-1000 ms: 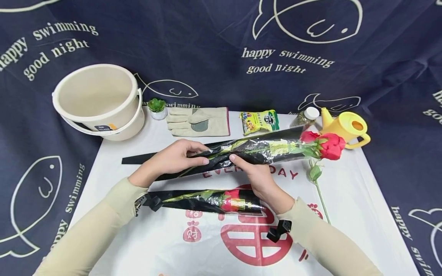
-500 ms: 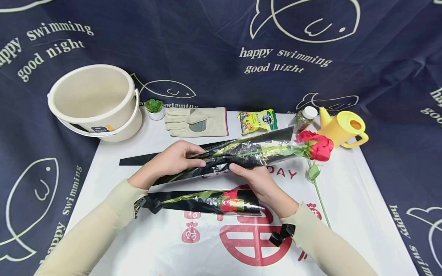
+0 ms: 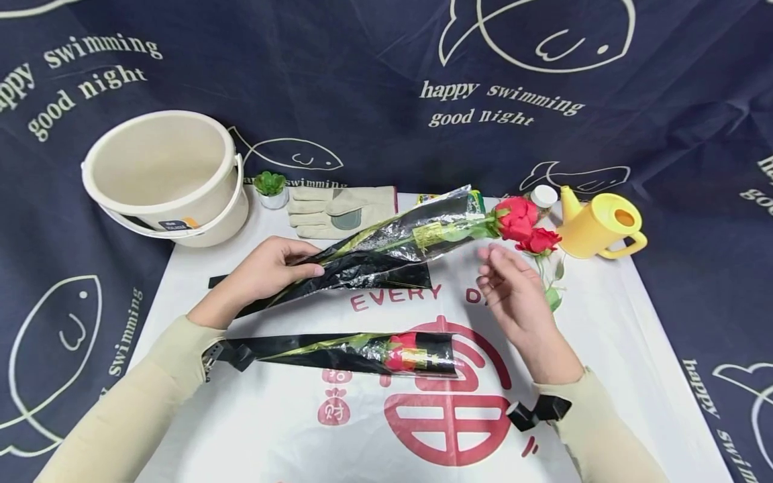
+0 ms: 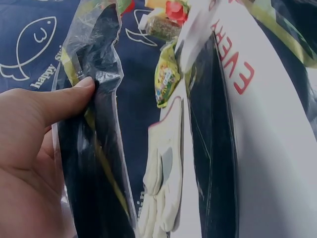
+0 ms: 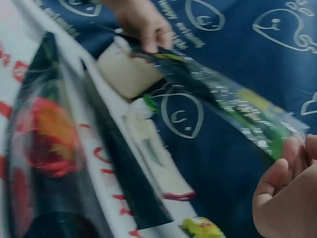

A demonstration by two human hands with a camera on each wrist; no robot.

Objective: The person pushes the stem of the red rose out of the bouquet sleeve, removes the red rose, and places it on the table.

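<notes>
My left hand (image 3: 266,272) grips the lower part of a clear-and-black flower sleeve (image 3: 392,245), thumb on top. This sleeve (image 4: 99,144) slants up to the right, and a red rose (image 3: 516,218) sticks out of its wide end. My right hand (image 3: 519,295) hovers just below the bloom, its fingers loosely bent and holding nothing. In the right wrist view, the right fingertips (image 5: 292,148) overlap the sleeve's end. Behind them a loose red rose (image 3: 539,241) lies on the table, its stem partly hidden by the hand. Nearer me lies another rose in a sleeve (image 3: 362,352).
A black sleeve (image 3: 410,275) lies flat beneath the held one. Along the back stand a beige bucket (image 3: 163,174), small potted plant (image 3: 270,190), work glove (image 3: 344,211), half-hidden yellow packet (image 3: 477,201), white-capped jar (image 3: 544,197) and yellow watering can (image 3: 604,225).
My right hand has let go of the sleeve and moved right, below the bloom. The held sleeve has shifted left and its flower end has risen, uncovering the loose rose and the flat sleeve's end.
</notes>
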